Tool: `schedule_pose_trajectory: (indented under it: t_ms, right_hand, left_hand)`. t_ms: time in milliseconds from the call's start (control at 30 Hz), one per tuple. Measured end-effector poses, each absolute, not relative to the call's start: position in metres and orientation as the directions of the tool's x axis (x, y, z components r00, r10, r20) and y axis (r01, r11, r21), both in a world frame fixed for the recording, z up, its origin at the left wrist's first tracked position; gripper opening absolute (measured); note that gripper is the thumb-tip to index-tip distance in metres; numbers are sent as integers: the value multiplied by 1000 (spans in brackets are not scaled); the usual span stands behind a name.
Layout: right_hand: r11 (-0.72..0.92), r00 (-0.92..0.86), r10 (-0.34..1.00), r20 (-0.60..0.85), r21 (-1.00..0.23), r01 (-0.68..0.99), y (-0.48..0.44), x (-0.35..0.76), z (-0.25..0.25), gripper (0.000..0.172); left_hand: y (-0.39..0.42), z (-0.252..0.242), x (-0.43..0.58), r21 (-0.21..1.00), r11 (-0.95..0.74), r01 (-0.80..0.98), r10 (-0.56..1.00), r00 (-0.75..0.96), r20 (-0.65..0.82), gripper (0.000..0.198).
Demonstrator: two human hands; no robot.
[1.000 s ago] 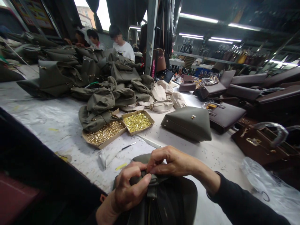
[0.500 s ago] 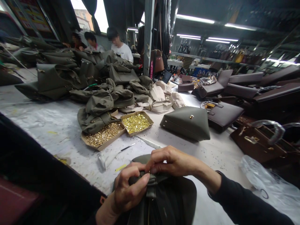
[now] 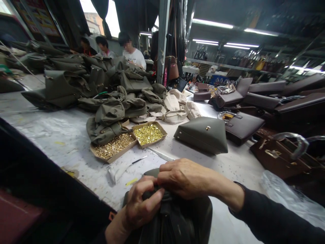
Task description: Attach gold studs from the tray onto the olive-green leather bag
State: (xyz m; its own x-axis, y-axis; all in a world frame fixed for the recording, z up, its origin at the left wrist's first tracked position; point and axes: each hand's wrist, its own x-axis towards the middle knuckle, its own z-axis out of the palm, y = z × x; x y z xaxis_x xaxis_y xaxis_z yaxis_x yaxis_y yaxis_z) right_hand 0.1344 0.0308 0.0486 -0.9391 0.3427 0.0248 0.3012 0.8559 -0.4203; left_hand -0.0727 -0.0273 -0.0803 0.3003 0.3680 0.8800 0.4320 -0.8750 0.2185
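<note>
Olive leather bag [image 3: 175, 217] clamped by left hand [image 3: 142, 206]; right hand [image 3: 184, 178] now flattened over its top strap, fingers curled shut, pinch of 0.5 s ago hidden.

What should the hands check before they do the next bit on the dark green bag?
1. Left hand grips the dark green bag: ok.
2. Right hand presses on the bag's top strap: ok.
3. Small part under the fingers seated: cannot tell, hidden.
4. Two trays of gold fittings on the table, full: ok.
5. Finished olive bag lies apart from both hands: ok.
</note>
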Motion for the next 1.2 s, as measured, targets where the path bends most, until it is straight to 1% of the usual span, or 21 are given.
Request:
schedule_pose_trajectory:
  t_ms: [67,167,233,300,400,467,533,600,667,733,800,833,867,933,967,1000,1033,1100,1133,1167,1200]
  right_hand:
    - [834,-944,329,-3,-468,292,34,131,49,11]
    - [750,-942,321,-96,-581,315,41,128,47,8]
    - [679,-934,320,-158,-650,342,45,127,45,5]
    - [607,-924,319,-211,-703,370,48,125,45,7]
    - [557,-891,337,-303,-699,449,49,121,48,11]
    - [574,-865,368,-341,-648,500,48,117,51,11]
    - [594,-848,401,-348,-606,530,47,114,53,12]
    - [595,-834,434,-341,-587,549,45,112,50,14]
    - [592,-834,452,-316,-594,545,44,113,45,19]
    - [585,-826,487,-284,-596,550,41,115,40,31]
    - [585,-801,542,-255,-570,577,36,118,39,44]
    - [594,-775,595,-213,-533,603,32,121,41,47]
    - [604,-737,662,-135,-486,632,27,124,44,49]
    - [614,-645,759,87,-424,666,10,133,52,48]
    - [620,-610,772,180,-430,656,-1,138,56,48]
    - [634,-600,763,239,-458,624,-14,143,57,49]
    - [654,-625,738,253,-495,572,-28,147,56,52]
    - [704,-725,656,211,-517,487,-57,152,44,57]
    - [724,-769,617,169,-504,470,-71,154,35,55]
    - [739,-798,588,131,-490,463,-82,154,26,47]
    - [748,-818,565,104,-483,455,-91,154,18,35]
  left_hand:
    - [-28,-85,-72,281,-877,389,398,264,879,42]
    - [-29,-91,-72,353,-891,287,414,193,889,53]
    - [-29,-93,-72,381,-888,257,428,158,890,53]
    - [-30,-93,-72,403,-877,261,448,146,882,48]
    - [-30,-91,-72,407,-870,278,460,162,873,41]
    - [-30,-90,-72,390,-867,309,453,163,877,42]
    - [-30,-89,-72,375,-860,345,448,161,879,45]
    - [-30,-88,-73,366,-855,369,444,155,882,46]
    - [-30,-86,-73,364,-852,376,444,151,883,45]
    - [-29,-84,-73,368,-849,380,448,146,882,43]
    - [-28,-81,-72,378,-841,388,457,134,880,40]
    - [-27,-80,-71,387,-834,394,464,118,878,38]
    - [-26,-77,-70,403,-825,396,475,101,874,37]
    - [-24,-72,-69,444,-808,387,506,72,859,35]
    - [-23,-69,-68,467,-800,377,529,72,846,33]
    - [-22,-65,-68,493,-788,368,556,84,827,31]
    - [-22,-61,-68,515,-775,366,584,104,805,28]
    - [-21,-52,-68,556,-729,399,648,141,749,24]
    - [-21,-47,-67,574,-698,429,684,160,712,24]
    - [-20,-42,-67,586,-664,464,716,172,676,26]
    - [-19,-37,-66,594,-634,496,745,183,642,27]
